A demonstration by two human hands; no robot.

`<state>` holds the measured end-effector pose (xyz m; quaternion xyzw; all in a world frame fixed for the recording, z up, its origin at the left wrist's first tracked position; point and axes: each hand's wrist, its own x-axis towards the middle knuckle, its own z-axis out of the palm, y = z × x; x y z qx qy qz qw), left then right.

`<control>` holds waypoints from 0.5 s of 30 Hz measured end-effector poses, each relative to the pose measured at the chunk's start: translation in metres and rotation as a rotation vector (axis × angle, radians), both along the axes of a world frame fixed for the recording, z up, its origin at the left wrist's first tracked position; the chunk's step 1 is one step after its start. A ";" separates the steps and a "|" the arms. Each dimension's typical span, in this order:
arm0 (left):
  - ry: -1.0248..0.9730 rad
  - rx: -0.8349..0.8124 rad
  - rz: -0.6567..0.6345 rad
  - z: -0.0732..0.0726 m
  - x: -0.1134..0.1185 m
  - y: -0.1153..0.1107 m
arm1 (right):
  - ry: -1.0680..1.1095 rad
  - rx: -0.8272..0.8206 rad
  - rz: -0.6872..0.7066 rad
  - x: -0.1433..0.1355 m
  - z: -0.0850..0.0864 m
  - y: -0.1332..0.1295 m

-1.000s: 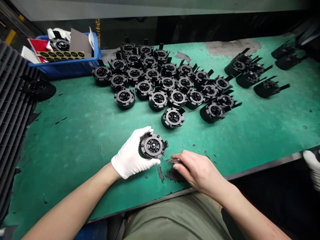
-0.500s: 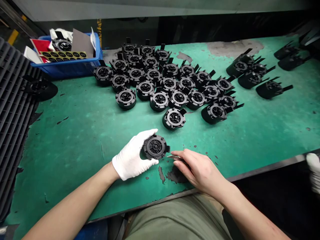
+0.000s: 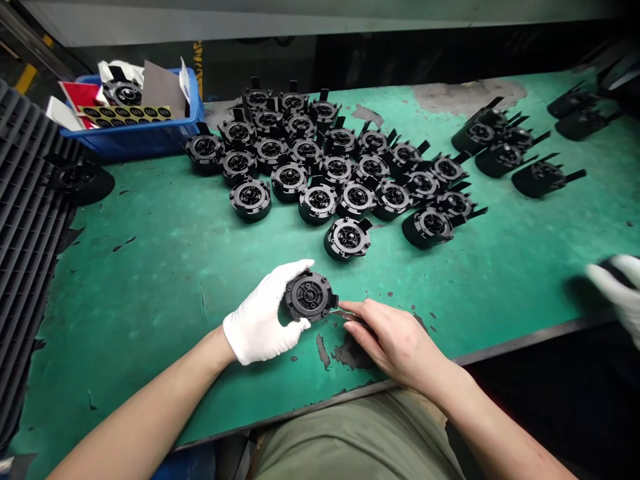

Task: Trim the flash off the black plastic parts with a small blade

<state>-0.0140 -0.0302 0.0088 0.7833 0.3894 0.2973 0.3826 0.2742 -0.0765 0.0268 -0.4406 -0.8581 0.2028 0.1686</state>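
Note:
My left hand, in a white glove, is closed around the side of a round black plastic housing. Its ribbed round face is turned up, and a small tab sticks out at the right. My bare right hand pinches a thin metal blade; its handle is hidden by the fingers. The blade's tip lies at the housing's right edge, just under the tab, and I cannot tell whether it touches. My right index fingertip is close beside that tab.
Several like black housings stand grouped on the green worktable, with more at the right. A blue bin holds cards, stickers and a housing. Grey ribbed trays line the left. Another person's gloved hand holds something dark, blurred, at right.
The blade has moved slightly left, its tip now at the housing's edge under the tab. At the right, the other person's gloved hand has come over the table with a dark object.

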 end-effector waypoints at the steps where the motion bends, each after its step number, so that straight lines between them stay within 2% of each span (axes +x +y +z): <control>1: -0.003 0.004 -0.001 0.000 0.000 0.000 | 0.002 -0.004 -0.001 0.000 -0.001 0.000; 7: -0.028 0.023 0.002 -0.001 0.000 0.000 | 0.033 -0.034 -0.039 0.002 -0.004 -0.003; 15: -0.051 0.009 0.035 -0.003 -0.001 -0.001 | 0.232 -0.233 -0.251 -0.019 0.007 0.005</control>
